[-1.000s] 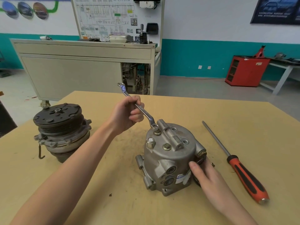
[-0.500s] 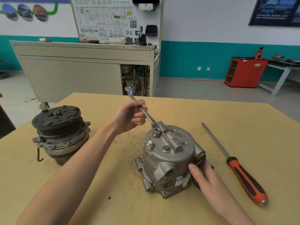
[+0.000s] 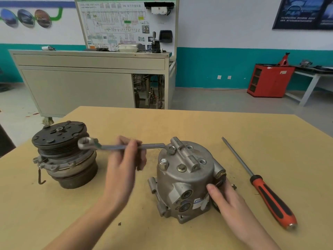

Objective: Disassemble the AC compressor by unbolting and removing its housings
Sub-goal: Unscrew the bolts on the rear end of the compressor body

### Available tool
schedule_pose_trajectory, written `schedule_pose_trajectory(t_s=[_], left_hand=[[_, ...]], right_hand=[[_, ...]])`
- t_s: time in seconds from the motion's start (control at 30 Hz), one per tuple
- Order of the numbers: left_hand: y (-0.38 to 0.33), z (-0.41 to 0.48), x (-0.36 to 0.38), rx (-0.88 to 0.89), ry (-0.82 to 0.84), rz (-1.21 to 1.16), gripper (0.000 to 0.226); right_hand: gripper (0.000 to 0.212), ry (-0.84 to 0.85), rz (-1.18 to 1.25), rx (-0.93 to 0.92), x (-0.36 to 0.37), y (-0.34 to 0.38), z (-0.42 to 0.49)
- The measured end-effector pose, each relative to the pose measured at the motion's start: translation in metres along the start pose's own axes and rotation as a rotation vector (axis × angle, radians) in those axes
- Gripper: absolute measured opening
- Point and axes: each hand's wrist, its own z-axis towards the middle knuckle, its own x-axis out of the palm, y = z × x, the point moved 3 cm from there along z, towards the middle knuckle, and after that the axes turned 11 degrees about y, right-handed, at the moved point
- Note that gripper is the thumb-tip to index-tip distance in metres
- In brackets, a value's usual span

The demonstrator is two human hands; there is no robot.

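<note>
Aluminium compressor housing point(image 3: 187, 179) stands near-centre on wooden table point(image 3: 234, 134). Left hand point(image 3: 124, 159) closed around shank of ring wrench point(image 3: 115, 147); far ring sits on bolt point(image 3: 171, 150) at housing's top, handle pointing left. Right hand point(image 3: 223, 197) pressed flat against housing's right side, bracing, not wrapped around it. Two more bolts visible on top, not yet out. Risks: ring slipping off head under angled pull, rounding it; housing twisting or tipping if brace weak; handle striking clutch assembly point(image 3: 63, 154) just left. Screwdriver point(image 3: 259, 183) lies right, untouched.

White walls point(image 3: 225, 20) with a teal lower band point(image 3: 212, 67) rise behind a grey floor point(image 3: 216, 101); a beige training cabinet point(image 3: 81, 83), wiring-diagram board point(image 3: 115, 24) and red cabinet point(image 3: 270, 80) stand beyond the tabletop's far edge.
</note>
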Motion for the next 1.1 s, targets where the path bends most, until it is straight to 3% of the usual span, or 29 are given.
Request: schedule_pose_trajectory(t_s=[0.07, 0.17, 0.23, 0.37, 0.47, 0.6, 0.7, 0.8, 0.93, 1.1], left_hand=[[-0.009, -0.025, 0.020, 0.220, 0.010, 0.409, 0.014], [-0.016, -0.037, 0.052, 0.627, 0.199, 0.983, 0.011], [-0.021, -0.034, 0.059, 0.836, 0.271, 1.125, 0.013], [-0.026, -0.021, 0.048, 0.792, 0.194, 1.178, 0.006], [-0.024, -0.022, 0.037, 0.744, 0.162, 0.998, 0.026], [-0.033, -0.020, 0.031, 0.721, 0.051, 0.872, 0.030], [-0.047, 0.004, 0.022, 0.727, 0.099, 0.486, 0.020], [-0.047, 0.041, 0.005, 0.421, 0.168, 0.207, 0.013], [-0.011, 0.071, -0.002, -0.035, 0.296, -0.093, 0.025], [0.019, 0.092, 0.000, -0.250, 0.397, -0.350, 0.055]], right_hand=[[0.051, 0.003, -0.002, -0.002, 0.000, 0.000, -0.001], [0.049, -0.008, -0.013, -0.010, 0.000, -0.001, 0.000], [0.048, -0.010, -0.022, -0.010, 0.001, -0.002, 0.000], [0.049, -0.002, -0.024, -0.001, 0.000, -0.003, 0.000], [0.050, -0.007, -0.021, -0.004, 0.000, -0.003, 0.000], [0.051, 0.001, -0.037, 0.012, 0.001, -0.004, 0.001], [0.048, 0.002, -0.049, 0.014, 0.001, -0.004, 0.000], [0.048, 0.001, -0.059, 0.018, 0.001, -0.004, 0.000], [0.047, -0.014, -0.044, 0.005, 0.001, -0.003, 0.000], [0.049, -0.020, -0.036, -0.008, 0.000, -0.003, 0.000]])
